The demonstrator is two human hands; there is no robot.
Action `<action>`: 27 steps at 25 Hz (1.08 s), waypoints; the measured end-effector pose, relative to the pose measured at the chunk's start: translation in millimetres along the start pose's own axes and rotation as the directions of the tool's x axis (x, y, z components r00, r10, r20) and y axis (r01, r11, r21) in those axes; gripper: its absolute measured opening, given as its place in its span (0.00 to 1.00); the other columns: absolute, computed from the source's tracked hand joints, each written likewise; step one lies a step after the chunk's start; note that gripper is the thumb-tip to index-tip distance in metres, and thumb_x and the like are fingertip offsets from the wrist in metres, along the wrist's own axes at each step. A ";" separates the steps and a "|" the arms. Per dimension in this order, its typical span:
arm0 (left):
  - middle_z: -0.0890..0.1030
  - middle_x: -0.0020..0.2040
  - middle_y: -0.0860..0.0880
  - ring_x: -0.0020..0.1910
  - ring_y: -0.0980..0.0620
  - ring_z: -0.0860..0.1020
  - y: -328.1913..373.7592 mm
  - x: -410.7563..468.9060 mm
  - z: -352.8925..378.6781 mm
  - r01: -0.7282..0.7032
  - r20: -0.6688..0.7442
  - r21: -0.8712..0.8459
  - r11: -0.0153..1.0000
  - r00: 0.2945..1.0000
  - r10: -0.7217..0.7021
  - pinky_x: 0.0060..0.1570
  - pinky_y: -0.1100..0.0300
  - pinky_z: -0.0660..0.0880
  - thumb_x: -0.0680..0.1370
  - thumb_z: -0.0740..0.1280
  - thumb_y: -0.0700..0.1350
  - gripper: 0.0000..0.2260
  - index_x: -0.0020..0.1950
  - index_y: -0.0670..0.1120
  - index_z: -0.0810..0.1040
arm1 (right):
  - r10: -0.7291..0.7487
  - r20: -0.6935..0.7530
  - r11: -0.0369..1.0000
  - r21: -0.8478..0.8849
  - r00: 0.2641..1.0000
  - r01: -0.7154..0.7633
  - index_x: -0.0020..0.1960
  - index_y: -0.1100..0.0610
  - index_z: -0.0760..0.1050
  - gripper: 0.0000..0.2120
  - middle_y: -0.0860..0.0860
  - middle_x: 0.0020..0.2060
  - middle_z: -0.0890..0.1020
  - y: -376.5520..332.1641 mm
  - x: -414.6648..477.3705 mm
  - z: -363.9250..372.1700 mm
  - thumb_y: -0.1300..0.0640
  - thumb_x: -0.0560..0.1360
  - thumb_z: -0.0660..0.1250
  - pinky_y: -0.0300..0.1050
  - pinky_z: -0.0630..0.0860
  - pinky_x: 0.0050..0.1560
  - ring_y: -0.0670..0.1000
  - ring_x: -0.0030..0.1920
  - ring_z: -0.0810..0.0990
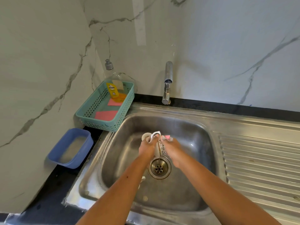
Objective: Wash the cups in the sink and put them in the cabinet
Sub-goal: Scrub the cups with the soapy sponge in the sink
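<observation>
Stainless steel sink [186, 125] is filling the centre of the frame, and just above its drain [159, 168] the hands are working close together. The left hand [146, 148] is gripping a white patterned cup [162, 149] while the right hand [173, 150] is pinching a pink sponge [168, 137] against it. The soapy cup is probably slippery, so the grip should be staying firm and low over the basin, turning the cup so the sponge reaches rim, handle and inside.

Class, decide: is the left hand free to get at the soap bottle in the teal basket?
Probably not yet: the left hand grips a cup. Nothing blocks the way to the soap bottle, though.
</observation>
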State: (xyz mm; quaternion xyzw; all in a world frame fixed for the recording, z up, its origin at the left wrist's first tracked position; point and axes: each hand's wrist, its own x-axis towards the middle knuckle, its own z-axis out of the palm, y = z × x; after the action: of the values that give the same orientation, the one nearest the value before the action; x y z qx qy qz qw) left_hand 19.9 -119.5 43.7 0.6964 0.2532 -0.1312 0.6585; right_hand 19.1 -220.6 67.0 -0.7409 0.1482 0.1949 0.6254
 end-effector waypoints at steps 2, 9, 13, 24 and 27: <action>0.81 0.45 0.44 0.42 0.47 0.80 9.4 -1.9 -6.0 0.014 -0.096 -0.091 0.996 0.995 -0.023 0.46 0.51 0.79 0.76 0.66 0.53 0.08 0.43 0.50 0.76 | -0.107 0.027 0.994 -0.018 0.994 0.108 0.52 0.54 0.74 0.11 0.56 0.46 0.82 0.7 -6.5 8.2 0.52 0.82 0.56 0.43 0.78 0.42 0.51 0.43 0.80; 0.83 0.44 0.42 0.38 0.45 0.82 22.3 -2.7 -21.5 0.262 0.198 -0.204 0.943 0.955 -0.223 0.35 0.51 0.80 0.78 0.62 0.53 0.19 0.59 0.41 0.78 | -0.588 0.725 -0.400 -0.647 0.360 0.649 0.35 0.51 0.74 0.10 0.46 0.34 0.76 9.5 5.5 -27.4 0.66 0.68 0.66 0.46 0.70 0.44 0.49 0.39 0.76; 0.82 0.38 0.43 0.33 0.46 0.81 23.2 1.4 -23.0 0.241 0.185 -0.234 0.942 0.962 -0.200 0.27 0.58 0.76 0.77 0.62 0.52 0.18 0.57 0.40 0.78 | -0.595 0.641 -0.406 -0.760 0.485 0.507 0.36 0.51 0.78 0.09 0.46 0.35 0.77 -9.3 -16.1 -14.1 0.65 0.62 0.70 0.48 0.69 0.43 0.49 0.38 0.77; 0.77 0.34 0.44 0.34 0.46 0.76 43.0 -11.1 -17.5 -0.101 -0.038 -0.477 0.873 0.995 0.094 0.37 0.57 0.73 0.77 0.62 0.43 0.07 0.42 0.44 0.77 | -0.632 0.315 0.205 -0.813 0.708 0.545 0.55 0.54 0.73 0.17 0.48 0.46 0.79 -9.3 -33.0 7.4 0.67 0.69 0.61 0.50 0.65 0.62 0.53 0.50 0.78; 0.82 0.40 0.41 0.37 0.44 0.81 46.6 -10.4 -23.0 0.046 0.135 -0.251 0.967 0.991 -0.013 0.37 0.56 0.76 0.77 0.64 0.48 0.11 0.50 0.43 0.80 | -0.601 0.704 -0.520 -0.704 0.379 0.484 0.49 0.52 0.79 0.16 0.45 0.37 0.80 -6.1 -7.3 -36.7 0.66 0.64 0.69 0.58 0.71 0.61 0.46 0.36 0.80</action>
State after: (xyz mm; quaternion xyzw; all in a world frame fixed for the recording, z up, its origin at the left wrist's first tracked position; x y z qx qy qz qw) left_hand 32.1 -98.9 90.9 0.5926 0.2340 -0.1535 0.7554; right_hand 19.3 -255.8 81.0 -0.8724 -0.4431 -0.1851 -0.0909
